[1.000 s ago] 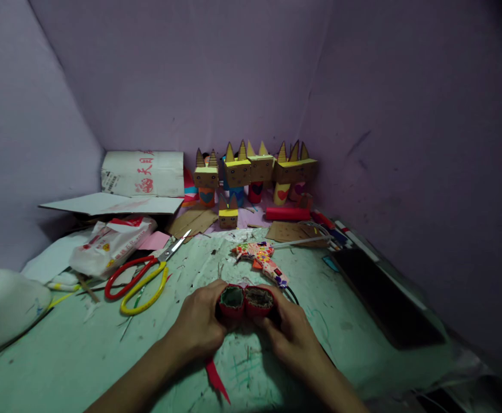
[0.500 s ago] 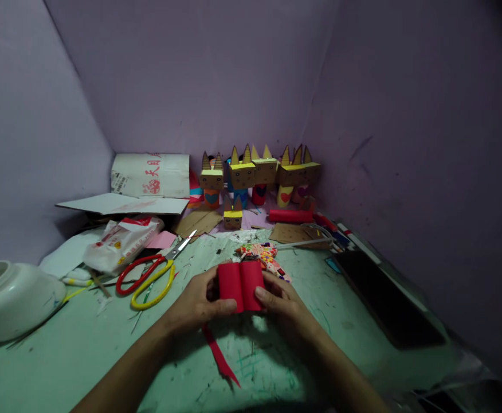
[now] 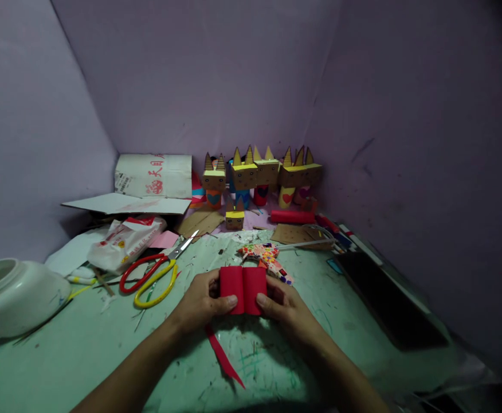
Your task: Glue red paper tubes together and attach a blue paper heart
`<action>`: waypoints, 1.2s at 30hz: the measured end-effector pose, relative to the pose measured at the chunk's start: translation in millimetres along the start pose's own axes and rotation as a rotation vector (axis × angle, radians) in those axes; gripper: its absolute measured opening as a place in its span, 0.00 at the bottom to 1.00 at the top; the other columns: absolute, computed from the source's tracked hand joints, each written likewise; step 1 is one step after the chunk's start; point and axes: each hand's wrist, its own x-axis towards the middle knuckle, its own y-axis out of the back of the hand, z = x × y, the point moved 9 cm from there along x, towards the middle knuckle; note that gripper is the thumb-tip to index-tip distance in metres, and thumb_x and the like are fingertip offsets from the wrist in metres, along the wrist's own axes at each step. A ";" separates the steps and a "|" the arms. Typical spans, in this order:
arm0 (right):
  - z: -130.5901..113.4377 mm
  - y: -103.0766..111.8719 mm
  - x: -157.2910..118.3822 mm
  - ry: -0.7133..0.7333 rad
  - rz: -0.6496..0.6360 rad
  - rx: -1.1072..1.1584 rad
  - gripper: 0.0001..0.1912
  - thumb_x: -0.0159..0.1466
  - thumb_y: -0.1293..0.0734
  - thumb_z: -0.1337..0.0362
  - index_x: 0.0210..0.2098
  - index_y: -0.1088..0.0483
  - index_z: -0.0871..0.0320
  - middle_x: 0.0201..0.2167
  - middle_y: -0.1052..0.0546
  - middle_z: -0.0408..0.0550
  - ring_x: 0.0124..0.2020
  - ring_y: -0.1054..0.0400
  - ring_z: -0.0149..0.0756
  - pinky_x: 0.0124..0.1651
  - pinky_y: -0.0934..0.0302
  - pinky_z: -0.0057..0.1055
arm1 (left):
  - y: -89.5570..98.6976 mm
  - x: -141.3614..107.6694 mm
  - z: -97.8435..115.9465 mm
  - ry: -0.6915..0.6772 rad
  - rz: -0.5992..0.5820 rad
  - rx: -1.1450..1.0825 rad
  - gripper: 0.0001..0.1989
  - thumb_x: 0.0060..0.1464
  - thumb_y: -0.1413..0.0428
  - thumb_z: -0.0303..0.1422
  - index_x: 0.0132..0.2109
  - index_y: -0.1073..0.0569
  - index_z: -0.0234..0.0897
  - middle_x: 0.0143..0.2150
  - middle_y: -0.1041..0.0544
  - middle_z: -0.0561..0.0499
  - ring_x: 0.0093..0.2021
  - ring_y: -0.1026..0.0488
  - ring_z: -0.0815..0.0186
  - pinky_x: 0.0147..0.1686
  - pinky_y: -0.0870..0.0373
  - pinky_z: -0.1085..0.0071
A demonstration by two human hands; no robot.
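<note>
At the near left of the worktop point(image 3: 105, 355), a white vessel point(image 3: 23, 298) lies tilted, its opening partly in view. Beyond it, a crumpled white packet point(image 3: 124, 244) with red print sits just in front of a printed carton panel point(image 3: 171, 178). Scissors point(image 3: 171, 263) with one red and one yellow handle rest right of the packet, blades slightly apart and pointing to the far side.

The left hand point(image 3: 202, 299) has its fingers clamped on the left red tube point(image 3: 231, 288), thumb across its near face. This tube is held at the centre, side by side with and touching the right red tube point(image 3: 255, 288). A pointed red strip point(image 3: 226, 360) lies on the near side, below the tubes as seen. At the far side stand horned cardboard figures point(image 3: 244, 176) on coloured tubes.

A patterned glue gun point(image 3: 265, 252) lies just beyond the tubes, partly hidden. The right hand point(image 3: 289, 307) has its fingers clamped on the right red tube. Farther off lies a red roll point(image 3: 292, 217). A dark flat slab point(image 3: 388, 299) lies at right.
</note>
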 end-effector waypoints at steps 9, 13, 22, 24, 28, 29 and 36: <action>10.1 4.6 -0.8 -0.064 0.074 0.129 0.31 0.50 0.27 0.54 0.50 0.36 0.58 0.38 0.21 0.53 0.37 0.26 0.45 0.41 0.35 0.40 | -2.9 -2.4 -1.1 0.020 -0.011 -0.061 0.30 0.36 0.35 0.38 0.48 0.29 0.29 0.43 0.22 0.39 0.45 0.27 0.50 0.42 0.34 0.60; 17.7 6.9 -2.6 -0.097 0.099 0.142 0.32 0.50 0.27 0.53 0.49 0.39 0.57 0.36 0.21 0.54 0.35 0.25 0.46 0.40 0.35 0.41 | -5.1 -2.0 1.2 -0.019 -0.036 -0.110 0.31 0.35 0.34 0.38 0.48 0.29 0.30 0.44 0.22 0.40 0.46 0.28 0.50 0.44 0.34 0.60; 10.5 11.6 -9.3 -0.102 0.191 -0.008 0.28 0.52 0.28 0.52 0.48 0.37 0.56 0.41 0.21 0.55 0.40 0.26 0.47 0.42 0.34 0.39 | -7.6 -1.8 3.1 -0.098 -0.036 -0.157 0.34 0.32 0.32 0.42 0.47 0.29 0.28 0.42 0.24 0.40 0.43 0.28 0.52 0.44 0.34 0.59; 7.2 12.6 -10.1 -0.072 0.207 -0.034 0.28 0.51 0.27 0.52 0.47 0.36 0.55 0.42 0.21 0.56 0.41 0.26 0.47 0.42 0.34 0.39 | -8.3 -2.9 5.8 -0.140 -0.046 -0.135 0.33 0.34 0.33 0.44 0.46 0.29 0.29 0.41 0.24 0.40 0.42 0.28 0.52 0.45 0.35 0.58; 4.9 15.9 -10.7 -0.018 0.222 -0.078 0.28 0.51 0.28 0.52 0.47 0.36 0.55 0.44 0.23 0.57 0.44 0.28 0.48 0.44 0.34 0.38 | -6.9 -3.9 5.6 -0.173 -0.034 -0.112 0.32 0.35 0.34 0.45 0.45 0.28 0.28 0.39 0.24 0.40 0.42 0.29 0.50 0.43 0.34 0.57; 5.6 16.8 -10.6 -0.015 0.223 -0.083 0.27 0.51 0.28 0.52 0.47 0.36 0.55 0.45 0.23 0.57 0.45 0.28 0.48 0.45 0.34 0.38 | -6.8 -4.0 5.1 -0.175 -0.030 -0.115 0.32 0.35 0.34 0.44 0.45 0.29 0.27 0.39 0.24 0.39 0.42 0.29 0.49 0.43 0.34 0.57; 3.9 12.2 -9.1 0.001 0.167 -0.063 0.30 0.51 0.29 0.48 0.48 0.36 0.55 0.46 0.24 0.58 0.48 0.29 0.51 0.46 0.34 0.40 | -12.9 -4.9 5.2 -0.146 -0.043 -0.228 0.31 0.36 0.35 0.41 0.47 0.29 0.28 0.41 0.24 0.38 0.43 0.28 0.50 0.42 0.34 0.60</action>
